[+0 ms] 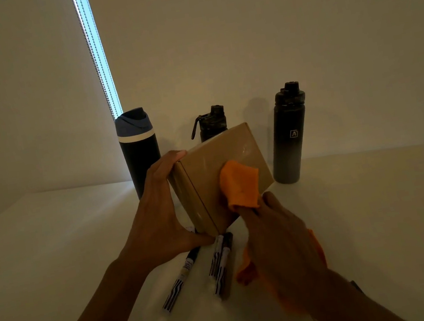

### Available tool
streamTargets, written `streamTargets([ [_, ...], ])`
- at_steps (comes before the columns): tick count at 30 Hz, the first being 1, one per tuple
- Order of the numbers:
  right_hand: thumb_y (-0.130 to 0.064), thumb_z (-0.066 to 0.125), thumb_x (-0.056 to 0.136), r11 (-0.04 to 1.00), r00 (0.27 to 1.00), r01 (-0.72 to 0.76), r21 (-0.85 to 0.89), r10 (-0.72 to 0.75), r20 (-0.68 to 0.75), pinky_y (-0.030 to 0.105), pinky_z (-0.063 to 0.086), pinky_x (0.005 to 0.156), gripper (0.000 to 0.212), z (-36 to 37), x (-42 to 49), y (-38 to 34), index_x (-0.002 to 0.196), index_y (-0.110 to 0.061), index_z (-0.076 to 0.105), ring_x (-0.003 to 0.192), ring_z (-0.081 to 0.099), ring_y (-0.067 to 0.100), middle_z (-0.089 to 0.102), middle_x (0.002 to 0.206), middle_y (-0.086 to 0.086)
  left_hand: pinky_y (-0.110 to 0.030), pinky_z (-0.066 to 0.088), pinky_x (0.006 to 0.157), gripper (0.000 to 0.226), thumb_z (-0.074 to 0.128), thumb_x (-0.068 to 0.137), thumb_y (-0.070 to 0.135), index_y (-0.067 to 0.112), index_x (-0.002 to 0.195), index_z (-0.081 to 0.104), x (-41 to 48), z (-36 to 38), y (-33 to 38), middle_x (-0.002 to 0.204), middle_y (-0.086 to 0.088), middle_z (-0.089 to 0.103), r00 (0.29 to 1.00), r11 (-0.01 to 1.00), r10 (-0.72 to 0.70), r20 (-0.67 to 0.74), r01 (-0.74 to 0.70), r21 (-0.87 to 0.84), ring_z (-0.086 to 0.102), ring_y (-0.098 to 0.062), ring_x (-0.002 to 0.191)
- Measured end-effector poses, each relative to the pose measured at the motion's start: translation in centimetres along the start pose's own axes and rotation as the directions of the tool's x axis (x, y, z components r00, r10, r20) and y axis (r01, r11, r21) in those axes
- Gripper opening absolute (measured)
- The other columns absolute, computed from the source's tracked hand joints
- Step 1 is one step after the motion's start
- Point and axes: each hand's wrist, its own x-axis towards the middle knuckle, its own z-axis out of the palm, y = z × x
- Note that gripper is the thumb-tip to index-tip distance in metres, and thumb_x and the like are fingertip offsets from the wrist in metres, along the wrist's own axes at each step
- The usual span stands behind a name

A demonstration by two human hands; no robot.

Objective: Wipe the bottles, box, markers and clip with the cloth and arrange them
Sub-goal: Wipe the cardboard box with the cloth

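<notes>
right hand, 5 o'clock, pinches orange cloth against cardboard box | left hand grips box's 9 o'clock edge, held tilted mid-frame | markers, seemingly three, 6 o'clock on table | three bottles 12 o'clock

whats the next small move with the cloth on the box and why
Probably sweep the orange cloth up and left across the rest of the box face. The right hand holds the cloth against only the lower right part of that face, and the left hand grips the box tilted up, so the unwiped area lies open to the cloth.
</notes>
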Motion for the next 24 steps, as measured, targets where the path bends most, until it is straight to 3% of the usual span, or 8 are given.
streamTargets([
  [3,-0.009,0.075,0.082,0.991,0.985,-0.13,0.001,0.129,-0.117,0.03,0.047,0.068,0.053,-0.9,0.2,2.8,0.131,-0.013,0.058,0.092,0.06,0.023,0.064,0.114,0.007,-0.038,0.033,0.12,0.135,0.096,0.049,0.05,0.006,0.153,0.023,0.3,-0.1,0.4,0.155,-0.009,0.034,1.0,1.0,0.009,-0.009,-0.009,-0.03,0.036,-0.022,0.145],
  [8,-0.001,0.06,0.089,0.982,0.966,-0.188,0.013,0.187,-0.18,0.03,0.044,0.073,0.056,-1.7,0.3,4.5,0.143,-0.011,0.049,0.104,0.058,0.028,0.062,0.121,0.008,-0.052,0.036,0.117,0.14,0.106,0.041,0.03,-0.002,0.151,0.025,0.4,-0.2,0.8,0.153,-0.014,0.037,1.0,0.999,0.0,0.002,0.0,-0.053,0.039,-0.03,0.144],
  [11,-0.001,0.069,0.081,0.989,0.982,-0.142,0.041,0.146,-0.119,0.027,0.039,0.068,0.057,-1.6,-0.2,3.5,0.135,-0.012,0.057,0.091,0.06,0.026,0.066,0.11,0.008,-0.052,0.036,0.117,0.141,0.106,0.04,0.027,0.0,0.152,0.025,0.4,-0.3,0.6,0.154,-0.011,0.037,1.0,0.998,-0.027,0.004,0.027,-0.052,0.039,-0.028,0.144],
  [16,-0.029,0.054,0.1,1.0,0.995,-0.02,0.004,0.02,0.094,0.029,0.038,0.094,0.052,-1.8,-0.8,0.0,0.148,-0.022,0.035,0.118,0.043,0.017,0.044,0.142,0.002,-0.047,0.035,0.119,0.142,0.106,0.039,0.031,-0.001,0.152,0.026,0.4,-0.2,0.3,0.157,-0.009,0.035,1.0,0.999,-0.015,-0.005,0.015,-0.03,0.036,-0.024,0.146],
  [17,-0.033,0.063,0.095,0.999,0.996,0.037,-0.02,-0.035,0.087,0.032,0.042,0.094,0.056,-1.9,-0.7,-0.7,0.144,-0.021,0.038,0.119,0.048,0.019,0.049,0.139,0.004,-0.051,0.034,0.119,0.144,0.107,0.038,0.029,-0.002,0.152,0.024,0.4,-0.1,0.2,0.157,-0.01,0.034,1.0,0.999,-0.029,-0.006,0.029,-0.041,0.036,-0.026,0.146],
  [19,-0.041,0.093,0.055,0.988,0.989,0.15,-0.025,-0.149,0.022,0.03,0.054,0.064,0.077,-1.6,-0.4,-1.4,0.116,-0.021,0.052,0.087,0.065,0.018,0.069,0.102,0.003,-0.056,0.034,0.118,0.147,0.107,0.038,0.027,-0.001,0.154,0.021,0.3,0.1,-0.1,0.159,-0.011,0.033,0.999,0.996,-0.05,-0.007,0.049,-0.072,0.036,-0.027,0.147],
  [21,-0.047,0.098,0.025,0.978,0.979,0.204,-0.047,-0.205,-0.007,0.023,0.05,0.044,0.082,-0.6,-0.1,-1.2,0.095,-0.024,0.063,0.062,0.066,0.014,0.07,0.078,-0.001,-0.057,0.033,0.118,0.146,0.105,0.042,0.031,0.001,0.156,0.018,0.3,0.2,0.1,0.161,-0.007,0.03,0.998,0.994,-0.055,-0.002,0.055,-0.096,0.034,-0.025,0.148],
  [24,-0.043,0.098,0.025,0.971,0.973,0.226,-0.08,-0.229,-0.022,0.025,0.053,0.041,0.084,-0.4,-0.2,-1.4,0.098,-0.021,0.065,0.062,0.068,0.016,0.072,0.081,0.002,-0.059,0.034,0.118,0.14,0.102,0.05,0.039,0.023,0.158,0.015,0.3,0.5,0.7,0.165,0.001,0.021,0.999,0.996,-0.034,0.015,0.035,-0.081,0.029,-0.023,0.151],
])
